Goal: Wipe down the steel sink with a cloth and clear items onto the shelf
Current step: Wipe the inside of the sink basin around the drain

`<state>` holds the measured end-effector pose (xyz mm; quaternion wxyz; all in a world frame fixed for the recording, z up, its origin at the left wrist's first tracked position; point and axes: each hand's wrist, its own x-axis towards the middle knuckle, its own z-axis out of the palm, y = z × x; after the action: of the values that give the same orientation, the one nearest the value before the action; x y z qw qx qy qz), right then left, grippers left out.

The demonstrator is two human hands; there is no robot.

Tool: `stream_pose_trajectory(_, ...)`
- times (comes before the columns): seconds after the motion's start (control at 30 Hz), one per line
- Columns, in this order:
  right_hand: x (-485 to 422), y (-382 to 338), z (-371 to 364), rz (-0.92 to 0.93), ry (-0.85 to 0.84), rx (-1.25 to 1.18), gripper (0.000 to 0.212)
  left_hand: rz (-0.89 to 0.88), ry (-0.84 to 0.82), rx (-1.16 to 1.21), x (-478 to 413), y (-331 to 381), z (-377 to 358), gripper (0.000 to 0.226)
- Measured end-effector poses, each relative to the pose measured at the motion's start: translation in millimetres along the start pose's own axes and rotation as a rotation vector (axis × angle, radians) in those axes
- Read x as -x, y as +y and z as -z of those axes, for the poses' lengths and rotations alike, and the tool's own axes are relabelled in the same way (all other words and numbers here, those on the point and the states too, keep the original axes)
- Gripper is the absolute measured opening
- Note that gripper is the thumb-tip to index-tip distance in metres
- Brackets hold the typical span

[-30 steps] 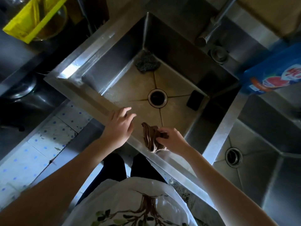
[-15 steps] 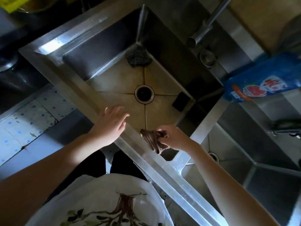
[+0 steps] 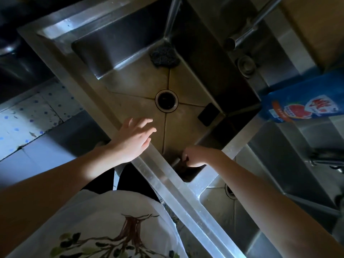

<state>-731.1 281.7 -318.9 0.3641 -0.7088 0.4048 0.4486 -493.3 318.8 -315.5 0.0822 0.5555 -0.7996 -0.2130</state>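
Steel fills most of what we see: one sink point(image 3: 168, 176) with two basins, the larger basin point(image 3: 115, 58) straight ahead and the second basin point(image 3: 279, 155) to the right, with a steel bar between them. We count two drain holes, one in each basin floor: the round drain point(image 3: 166, 100) ahead and the second drain point(image 3: 228, 189), half hidden beside the right forearm. One dark scouring pad point(image 3: 164, 56) lies in the far corner of the larger basin, and one black block point(image 3: 208, 114) lies on its floor near the right wall. One blue pouch point(image 3: 305, 101) sits at the right, beyond the larger basin's corner, and one tap point(image 3: 242, 37) reaches over the far edge. One cloth point(image 3: 178, 164), dark brown, is at the near wall of the larger basin, just under the rim and mostly hidden by the right hand point(image 3: 197, 155), whose fingers curl tightly round it. The left hand point(image 3: 135, 139) holds nothing. Its fingers are straight and slightly spread, reaching past the near rim over the basin floor; we cannot tell whether the palm touches the rim.
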Motion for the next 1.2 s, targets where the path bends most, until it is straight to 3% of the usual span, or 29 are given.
stream_pose_trajectory(0.07,-5.5,-0.4,-3.2,0.003,-0.011,0.04,0.037,-0.01,-0.003,-0.006,0.6,-1.8,0.0,0.026)
stream_pose_trajectory(0.13,-9.2,1.0,-5.2,-0.005,-0.014,0.055,0.04,-0.011,-0.015,-0.013,1.9,-3.0,0.1,0.025)
stream_pose_trajectory(0.27,-12.3,14.8,-1.4,-0.03,-0.004,0.159,0.008,0.011,-0.009,-0.031,4.0,-1.0,1.7,0.024)
stream_pose_trajectory(0.53,-3.2,83.6,37.8,-0.213,0.088,0.17,0.026,-0.013,0.032,-0.041,2.8,-1.5,1.7,0.023)
stream_pose_trajectory(0.67,-6.9,84.9,40.7,-0.262,0.085,0.182,0.035,-0.077,0.045,-0.076,1.8,6.6,-3.0,0.025)
stream_pose_trajectory(0.87,-18.0,21.8,-5.0,0.038,-0.063,0.095,0.026,-0.144,-0.013,-0.129,0.2,13.9,-10.7,0.016)
stream_pose_trajectory(1.0,-24.4,11.5,-14.8,0.094,-0.06,0.113,0.03,-0.158,-0.041,-0.155,0.8,16.7,-14.1,0.012)
stream_pose_trajectory(1.07,-25.6,29.0,-5.2,0.052,-0.036,0.172,0.029,-0.162,-0.027,-0.162,2.1,18.0,-15.8,0.011)
stream_pose_trajectory(1.2,-25.8,97.0,28.9,-0.2,0.093,0.224,0.03,-0.138,-0.032,-0.155,5.6,16.3,-16.4,0.027)
